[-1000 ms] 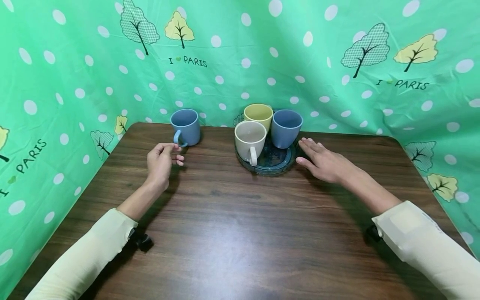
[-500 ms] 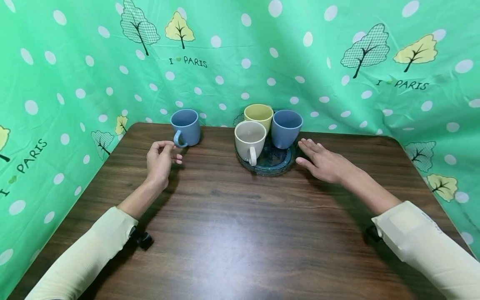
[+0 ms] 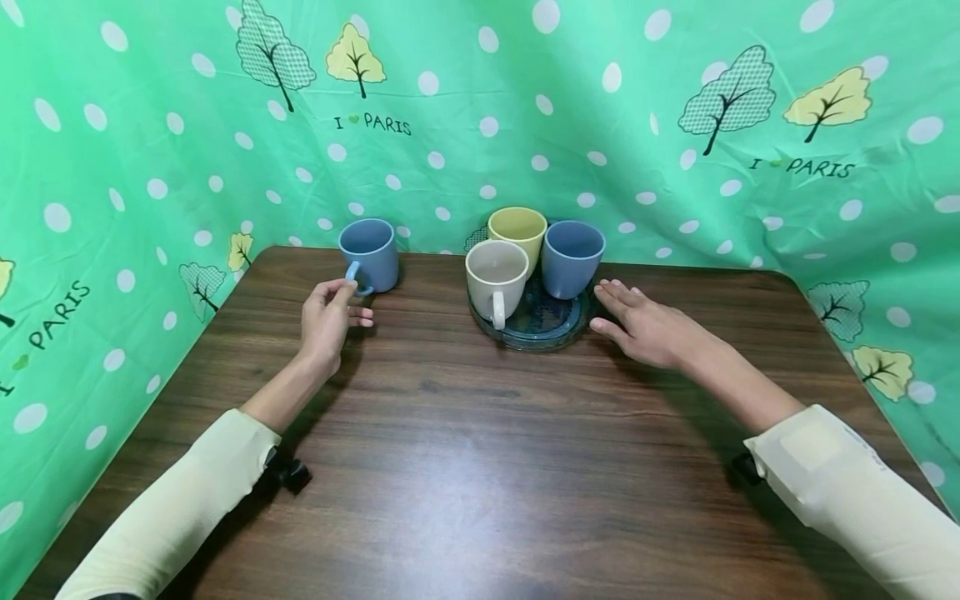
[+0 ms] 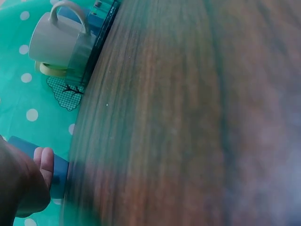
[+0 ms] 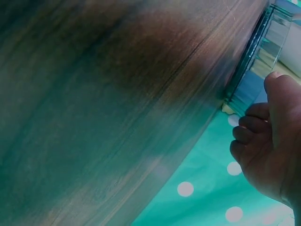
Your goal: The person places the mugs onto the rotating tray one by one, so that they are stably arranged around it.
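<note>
A blue mug (image 3: pixel 370 254) stands at the back left of the table, its handle turned toward the front left. My left hand (image 3: pixel 324 325) pinches that handle between thumb and forefinger, the other fingers below it. In the left wrist view the hand partly covers the mug (image 4: pixel 59 176). Beside the right side of a dark glass tray (image 3: pixel 540 337), my right hand (image 3: pixel 648 325) lies with straight fingers, fingertips right at the rim. On the tray stand a white mug (image 3: pixel 491 283), a yellow mug (image 3: pixel 525 225) and a second blue mug (image 3: pixel 572 262).
The brown wooden table (image 3: pixel 450 467) has its far edge just behind the mugs. A green dotted curtain (image 3: pixel 480 100) hangs close behind and along the sides. Dark wrist cameras (image 3: pixel 292 475) sit under the pale sleeves (image 3: pixel 187 500).
My left hand has moved slightly right and its thumb and forefinger have closed in on the blue mug's handle. The right hand stays beside the tray.
</note>
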The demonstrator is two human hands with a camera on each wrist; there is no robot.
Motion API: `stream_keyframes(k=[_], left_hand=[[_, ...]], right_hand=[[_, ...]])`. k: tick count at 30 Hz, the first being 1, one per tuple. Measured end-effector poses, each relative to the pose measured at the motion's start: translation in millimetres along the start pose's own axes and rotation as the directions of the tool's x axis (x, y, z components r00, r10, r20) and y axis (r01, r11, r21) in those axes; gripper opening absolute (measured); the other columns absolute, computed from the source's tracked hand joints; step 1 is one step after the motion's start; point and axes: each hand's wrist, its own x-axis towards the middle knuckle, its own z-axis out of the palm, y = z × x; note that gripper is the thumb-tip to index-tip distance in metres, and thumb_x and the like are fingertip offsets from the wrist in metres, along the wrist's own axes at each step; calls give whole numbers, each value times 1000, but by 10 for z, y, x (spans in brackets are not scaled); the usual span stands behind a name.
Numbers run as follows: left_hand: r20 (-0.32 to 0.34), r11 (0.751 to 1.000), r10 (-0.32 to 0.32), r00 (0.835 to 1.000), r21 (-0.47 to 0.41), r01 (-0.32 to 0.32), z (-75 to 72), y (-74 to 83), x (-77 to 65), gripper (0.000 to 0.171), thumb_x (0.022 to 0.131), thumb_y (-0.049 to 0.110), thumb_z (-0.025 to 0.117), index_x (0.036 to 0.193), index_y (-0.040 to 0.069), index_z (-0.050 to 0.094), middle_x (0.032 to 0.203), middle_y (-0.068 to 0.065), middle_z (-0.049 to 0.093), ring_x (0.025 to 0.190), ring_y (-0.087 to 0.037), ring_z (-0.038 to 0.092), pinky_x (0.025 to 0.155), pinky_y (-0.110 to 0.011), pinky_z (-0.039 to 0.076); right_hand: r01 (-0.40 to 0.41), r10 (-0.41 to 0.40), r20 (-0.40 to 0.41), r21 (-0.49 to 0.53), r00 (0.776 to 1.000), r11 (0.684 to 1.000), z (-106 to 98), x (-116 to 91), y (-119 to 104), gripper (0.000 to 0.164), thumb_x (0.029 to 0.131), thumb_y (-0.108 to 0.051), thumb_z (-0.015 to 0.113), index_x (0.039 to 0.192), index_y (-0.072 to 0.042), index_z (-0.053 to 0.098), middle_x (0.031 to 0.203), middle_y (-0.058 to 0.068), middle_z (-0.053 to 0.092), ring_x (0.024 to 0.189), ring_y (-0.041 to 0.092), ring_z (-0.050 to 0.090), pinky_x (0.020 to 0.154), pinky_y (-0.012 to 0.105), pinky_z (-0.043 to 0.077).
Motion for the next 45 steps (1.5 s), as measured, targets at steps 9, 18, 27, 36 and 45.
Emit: stream_keyframes(k=[9, 18, 27, 36, 45], left_hand=[[54, 1000, 6, 999, -7, -6, 33, -21, 57, 45, 121, 42, 50, 141, 1, 54, 136, -6, 57, 75, -8, 73, 73, -21, 66], [78, 999, -13, 997, -50, 17, 88, 3, 93, 42, 122, 42, 46, 133, 3, 58, 126, -8, 59, 72, -9, 73, 68, -23, 66], [111, 996, -50, 993, -67, 58, 111, 5, 120, 39, 124, 39, 41, 132, 5, 58, 126, -9, 59, 72, -11, 72, 70, -26, 68], [139, 993, -22, 990, -109, 37, 100, -21, 168, 44, 124, 41, 31, 130, 8, 59, 119, -6, 68, 71, -11, 72, 67, -24, 65], [66, 1000, 0, 998, -14, 1, 100, -24, 192, 42, 124, 38, 38, 122, 7, 66, 96, 5, 75, 72, -8, 66, 64, -18, 59]], right_hand=[[34, -35, -33, -11, 999, 999, 25, -22, -25, 72, 123, -44, 46, 175, 2, 31, 183, 31, 26, 172, 50, 25, 140, 67, 25], [44, -45, -45, -25, 998, 999, 31, -62, -34, 72, 122, -42, 49, 175, 3, 32, 183, 32, 27, 171, 51, 28, 140, 67, 27], [34, -34, -27, -12, 999, 999, 51, -83, -10, 75, 121, -44, 52, 177, 0, 28, 185, 29, 23, 172, 51, 25, 140, 68, 27], [55, -56, -21, -15, 998, 998, 44, -108, 9, 78, 120, -47, 53, 177, -2, 28, 185, 29, 23, 173, 49, 25, 139, 68, 27], [68, -68, -13, -17, 998, 998, 45, -136, 20, 80, 119, -49, 54, 178, -2, 28, 185, 28, 23, 173, 49, 26, 139, 68, 28]])
